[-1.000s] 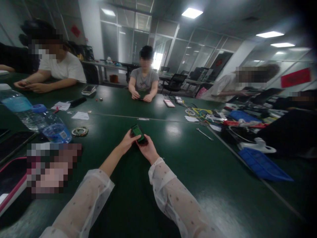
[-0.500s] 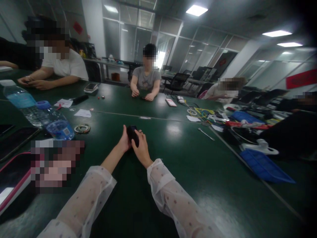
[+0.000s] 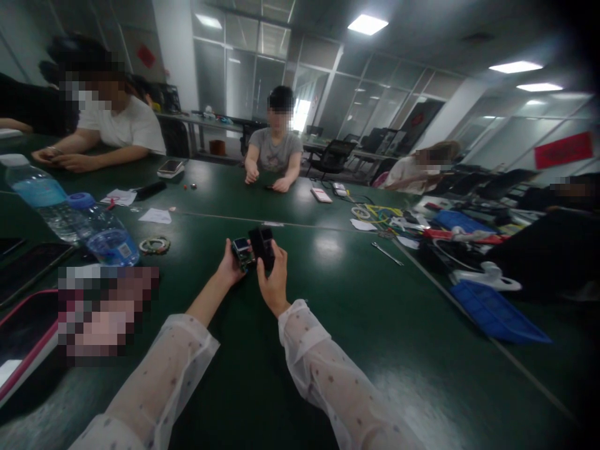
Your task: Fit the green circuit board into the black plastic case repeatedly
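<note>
Above the desk (image 3: 356,300), the left hand (image 3: 229,267), half closed, grips a circuit board (image 3: 242,251); the right hand (image 3: 274,281), fingers bent, holds a black cover (image 3: 262,246), also above the desk. Cover and board are apart; what remains is unclear.

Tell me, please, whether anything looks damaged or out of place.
The small device in the left hand looks odd: its inner parts seem exposed, with a black piece held apart in the right hand. No spill shows.

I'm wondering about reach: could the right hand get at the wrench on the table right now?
Probably not straight away: the right hand holds a black cover-like piece, though only bare tabletop seems to separate it from the wrench.
</note>
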The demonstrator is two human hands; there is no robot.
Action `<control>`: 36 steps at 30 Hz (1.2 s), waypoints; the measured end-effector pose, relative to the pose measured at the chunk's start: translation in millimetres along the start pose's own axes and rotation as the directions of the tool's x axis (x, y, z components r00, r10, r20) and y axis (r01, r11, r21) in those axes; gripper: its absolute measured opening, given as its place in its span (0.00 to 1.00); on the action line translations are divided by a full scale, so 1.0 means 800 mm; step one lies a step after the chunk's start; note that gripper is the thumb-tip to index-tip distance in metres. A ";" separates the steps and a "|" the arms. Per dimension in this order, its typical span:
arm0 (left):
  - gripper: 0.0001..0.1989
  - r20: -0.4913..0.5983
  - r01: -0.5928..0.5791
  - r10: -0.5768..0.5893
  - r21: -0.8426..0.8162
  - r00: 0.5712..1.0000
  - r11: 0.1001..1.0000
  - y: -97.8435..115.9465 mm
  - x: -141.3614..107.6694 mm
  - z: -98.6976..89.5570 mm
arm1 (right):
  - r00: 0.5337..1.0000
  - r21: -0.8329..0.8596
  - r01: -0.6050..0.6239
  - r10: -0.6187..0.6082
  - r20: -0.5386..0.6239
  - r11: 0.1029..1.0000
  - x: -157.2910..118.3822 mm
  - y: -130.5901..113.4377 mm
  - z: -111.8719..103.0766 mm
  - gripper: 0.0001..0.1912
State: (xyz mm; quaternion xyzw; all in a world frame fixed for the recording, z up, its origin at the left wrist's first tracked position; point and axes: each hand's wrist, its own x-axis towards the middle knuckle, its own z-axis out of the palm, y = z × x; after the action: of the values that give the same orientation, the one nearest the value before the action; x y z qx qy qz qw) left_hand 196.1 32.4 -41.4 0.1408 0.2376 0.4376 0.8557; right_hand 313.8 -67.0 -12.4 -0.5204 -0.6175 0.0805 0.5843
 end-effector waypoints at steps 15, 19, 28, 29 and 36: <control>0.32 0.246 0.025 -0.011 -0.055 0.969 0.998 0.022 -0.010 -0.005 | 0.993 -0.407 -0.112 0.121 -0.004 0.907 0.010 0.054 -0.017 0.23; 0.32 0.242 0.012 -0.001 -0.048 0.970 0.999 0.023 -0.010 -0.004 | 0.991 -0.454 -0.112 0.132 0.014 0.884 0.008 0.054 -0.017 0.23; 0.31 0.258 0.036 -0.028 -0.026 0.966 0.999 0.023 -0.007 -0.006 | 0.983 -0.541 -0.057 0.141 0.115 0.839 0.005 0.049 -0.014 0.23; 0.31 0.255 0.036 -0.028 -0.024 0.967 0.999 0.023 -0.006 -0.006 | 0.983 -0.545 -0.055 0.141 0.116 0.836 0.006 0.048 -0.014 0.23; 0.31 0.274 0.032 -0.028 -0.011 0.961 0.999 0.023 -0.004 -0.009 | 0.983 -0.561 -0.064 0.150 0.109 0.825 0.005 0.046 -0.014 0.23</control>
State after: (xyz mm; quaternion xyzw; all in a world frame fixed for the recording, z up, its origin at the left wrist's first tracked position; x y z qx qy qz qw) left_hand 178.3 40.3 -38.4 0.1899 0.1158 0.4028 0.8879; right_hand 344.4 -53.3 -32.4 -0.6937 -0.6258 -0.0310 0.3552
